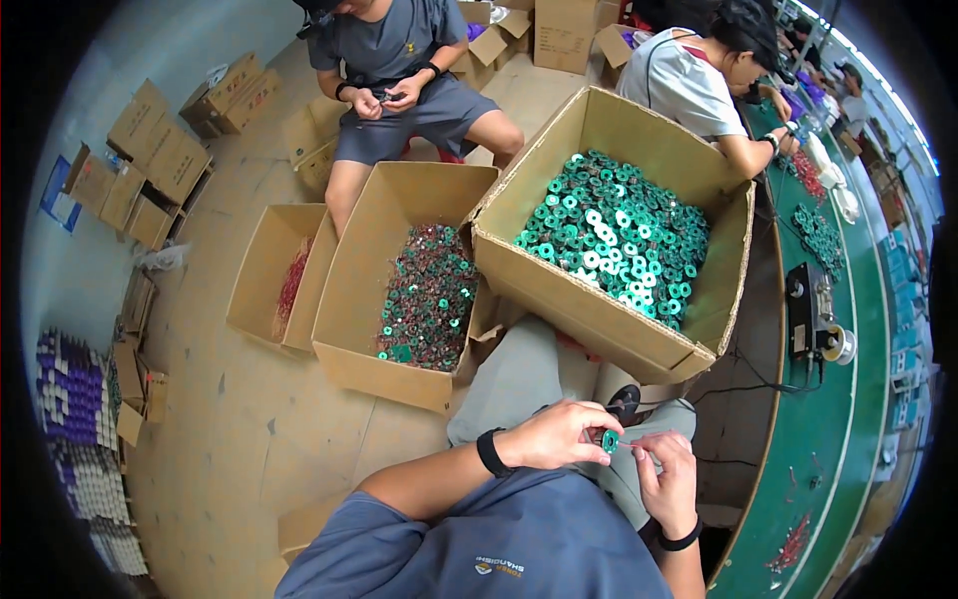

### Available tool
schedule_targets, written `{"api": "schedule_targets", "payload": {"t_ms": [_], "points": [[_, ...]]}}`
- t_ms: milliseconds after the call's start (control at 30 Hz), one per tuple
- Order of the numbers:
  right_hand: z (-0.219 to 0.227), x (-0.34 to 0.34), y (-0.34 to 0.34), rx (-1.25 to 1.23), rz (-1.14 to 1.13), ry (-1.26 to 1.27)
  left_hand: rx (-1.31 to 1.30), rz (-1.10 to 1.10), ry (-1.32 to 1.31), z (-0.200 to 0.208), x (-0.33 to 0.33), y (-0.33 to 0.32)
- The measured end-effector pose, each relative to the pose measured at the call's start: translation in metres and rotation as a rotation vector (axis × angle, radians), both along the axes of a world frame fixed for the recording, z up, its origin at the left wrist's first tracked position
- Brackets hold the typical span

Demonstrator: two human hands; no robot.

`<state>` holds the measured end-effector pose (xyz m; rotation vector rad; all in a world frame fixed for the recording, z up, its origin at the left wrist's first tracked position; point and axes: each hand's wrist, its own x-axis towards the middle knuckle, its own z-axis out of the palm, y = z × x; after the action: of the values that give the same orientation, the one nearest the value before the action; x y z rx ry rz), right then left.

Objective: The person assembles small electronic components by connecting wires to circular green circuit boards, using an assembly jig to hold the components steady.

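Note:
My left hand [549, 436], with a black band at its wrist, holds a small round green circuit board [610, 440] between thumb and fingers, above my lap. The board has a hole at its centre; part of it is hidden by my fingers. From its right side runs a thin reddish wire [627, 446]. My right hand [669, 473] pinches the outer end of that wire between thumb and forefinger. Just beyond my knees a large cardboard box [599, 324] holds many green ring-shaped boards [619, 235].
A second carton [384, 379] holds mixed boards and reddish wires; a smaller carton [261, 332] holds red wires. Along the right runs a green workbench [748, 539] with red wires [791, 544], a black device [801, 309] and a spool [840, 346]. Two co-workers [384, 45] [684, 85] sit beyond the boxes.

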<state>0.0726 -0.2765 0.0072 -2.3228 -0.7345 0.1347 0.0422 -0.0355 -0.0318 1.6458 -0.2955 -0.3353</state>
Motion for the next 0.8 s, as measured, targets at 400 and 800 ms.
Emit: {"api": "schedule_targets", "payload": {"t_ms": [400,800], "points": [[0.008,0.001,0.008,-0.180,0.059,-0.181,-0.108,0.099,0.036,-0.011,0.000,-0.004],[0.003,0.000,0.012,0.137,-0.032,0.055,-0.251,0.030,0.284,-0.010,0.001,-0.011]]}}
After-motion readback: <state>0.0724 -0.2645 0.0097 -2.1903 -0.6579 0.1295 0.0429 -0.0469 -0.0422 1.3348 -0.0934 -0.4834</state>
